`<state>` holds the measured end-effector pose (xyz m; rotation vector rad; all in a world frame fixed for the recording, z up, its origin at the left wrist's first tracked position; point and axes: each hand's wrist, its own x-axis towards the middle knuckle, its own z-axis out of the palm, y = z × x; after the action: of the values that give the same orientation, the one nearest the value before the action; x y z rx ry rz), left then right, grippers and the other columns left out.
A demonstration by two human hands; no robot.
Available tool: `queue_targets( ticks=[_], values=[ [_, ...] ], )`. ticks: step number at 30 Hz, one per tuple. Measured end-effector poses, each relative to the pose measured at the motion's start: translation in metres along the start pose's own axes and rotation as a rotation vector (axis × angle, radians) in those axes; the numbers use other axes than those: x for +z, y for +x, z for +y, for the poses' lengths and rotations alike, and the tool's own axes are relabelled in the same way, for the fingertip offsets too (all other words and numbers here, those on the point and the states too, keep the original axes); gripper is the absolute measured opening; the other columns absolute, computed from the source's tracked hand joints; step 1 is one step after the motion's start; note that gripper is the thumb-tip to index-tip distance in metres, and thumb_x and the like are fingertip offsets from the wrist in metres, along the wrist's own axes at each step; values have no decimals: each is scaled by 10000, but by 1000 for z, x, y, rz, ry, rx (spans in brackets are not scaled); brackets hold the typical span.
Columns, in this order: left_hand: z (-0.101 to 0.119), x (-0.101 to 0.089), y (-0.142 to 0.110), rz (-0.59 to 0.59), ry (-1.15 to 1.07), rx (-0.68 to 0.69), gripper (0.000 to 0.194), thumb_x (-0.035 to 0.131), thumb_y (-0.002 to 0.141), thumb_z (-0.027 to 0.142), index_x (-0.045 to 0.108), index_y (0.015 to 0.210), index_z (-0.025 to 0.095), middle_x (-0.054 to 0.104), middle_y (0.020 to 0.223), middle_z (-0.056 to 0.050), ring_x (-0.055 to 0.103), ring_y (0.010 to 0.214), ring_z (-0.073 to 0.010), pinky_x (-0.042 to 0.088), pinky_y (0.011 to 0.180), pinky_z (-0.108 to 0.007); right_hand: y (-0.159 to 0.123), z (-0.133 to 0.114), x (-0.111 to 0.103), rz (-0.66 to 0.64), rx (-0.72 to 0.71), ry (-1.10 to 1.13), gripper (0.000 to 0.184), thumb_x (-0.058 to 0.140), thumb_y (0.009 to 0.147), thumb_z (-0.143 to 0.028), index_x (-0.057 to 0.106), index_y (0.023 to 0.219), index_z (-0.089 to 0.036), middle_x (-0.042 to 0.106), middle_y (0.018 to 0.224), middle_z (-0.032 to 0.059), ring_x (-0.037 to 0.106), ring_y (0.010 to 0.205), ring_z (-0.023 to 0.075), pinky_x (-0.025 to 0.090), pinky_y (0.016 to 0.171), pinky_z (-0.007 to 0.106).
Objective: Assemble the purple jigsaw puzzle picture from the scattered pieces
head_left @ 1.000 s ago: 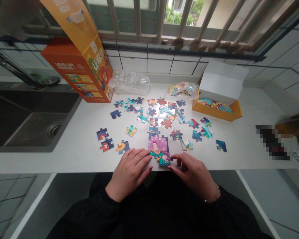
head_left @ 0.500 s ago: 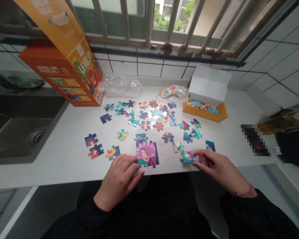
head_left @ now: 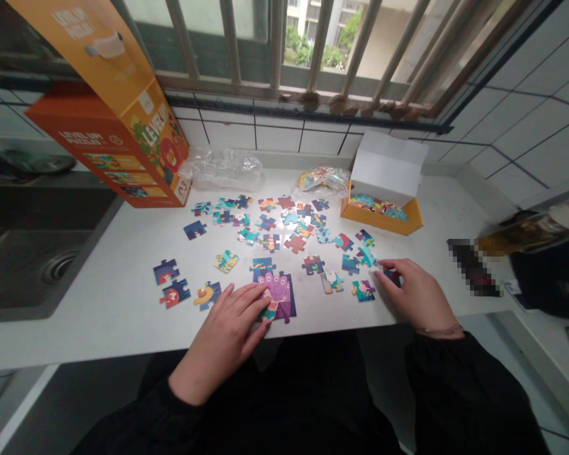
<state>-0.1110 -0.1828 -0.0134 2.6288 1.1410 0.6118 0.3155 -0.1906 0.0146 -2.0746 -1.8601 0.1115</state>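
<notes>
My left hand [head_left: 227,328] lies over the left side of a joined group of purple puzzle pieces [head_left: 281,294], fingers stretched out and partly covering it. A dark blue piece with a teal pattern [head_left: 263,268] sits at the top of that group. My right hand [head_left: 415,294] hovers low over the counter, with thumb and index fingertip a little apart. A dark blue puzzle piece [head_left: 392,276] shows between them, partly hidden. Just left of those fingertips are a teal piece [head_left: 367,256] and a teal and purple piece [head_left: 363,291].
Several loose puzzle pieces [head_left: 294,244] spread over the white counter [head_left: 123,297]. Behind them are a clear plastic package [head_left: 222,170], a bag of pieces [head_left: 321,181] and an opened yellow box [head_left: 382,218]. An orange puzzle box [head_left: 118,151] stands beside the sink [head_left: 42,253].
My right hand has left the teal and purple piece and moved up and away toward the dark blue piece. My left hand remains on the purple group. The view has shifted slightly.
</notes>
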Motion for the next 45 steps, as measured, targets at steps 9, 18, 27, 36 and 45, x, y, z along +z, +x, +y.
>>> queue_targets(
  ticks=[9, 18, 27, 36, 45],
  values=[
    [-7, -2, -1, 38, 1, -53, 362, 646, 1046, 284, 663, 1406, 245, 676, 1502, -138, 652, 1375, -320, 442, 1233, -650, 63, 4, 23, 34, 13, -107, 452, 604, 964, -447, 742, 1257, -132, 759, 1219, 191, 709, 1030, 319, 550, 969, 450],
    [2, -3, -3, 53, 43, -47, 388, 628, 1029, 226, 624, 1417, 212, 662, 1524, -141, 622, 1413, -326, 464, 1228, -636, 88, 15, 56, 148, 92, -51, 516, 598, 954, -579, 786, 1129, -132, 760, 979, 170, 653, 886, 301, 516, 877, 448],
    [4, -4, -3, 73, 86, -31, 396, 613, 1018, 206, 634, 1414, 201, 677, 1508, -138, 643, 1383, -334, 486, 1198, -625, 87, 17, 61, 179, 135, 70, 593, 593, 941, -698, 756, 1112, -154, 736, 952, 140, 643, 826, 272, 496, 794, 401],
    [6, -5, -3, 87, 92, -36, 378, 607, 1019, 202, 660, 1393, 188, 693, 1485, -145, 654, 1362, -330, 500, 1181, -598, 89, 22, 64, 185, 109, 80, 602, 587, 943, -730, 764, 1074, -170, 707, 929, 123, 619, 806, 260, 479, 760, 393],
    [8, -6, -1, 98, 77, -49, 384, 617, 1003, 192, 689, 1380, 206, 707, 1464, -133, 662, 1348, -322, 512, 1172, -575, 90, 25, 65, 176, 105, 96, 590, 590, 931, -734, 774, 1054, -186, 702, 924, 119, 623, 820, 272, 464, 743, 404]
  ],
)
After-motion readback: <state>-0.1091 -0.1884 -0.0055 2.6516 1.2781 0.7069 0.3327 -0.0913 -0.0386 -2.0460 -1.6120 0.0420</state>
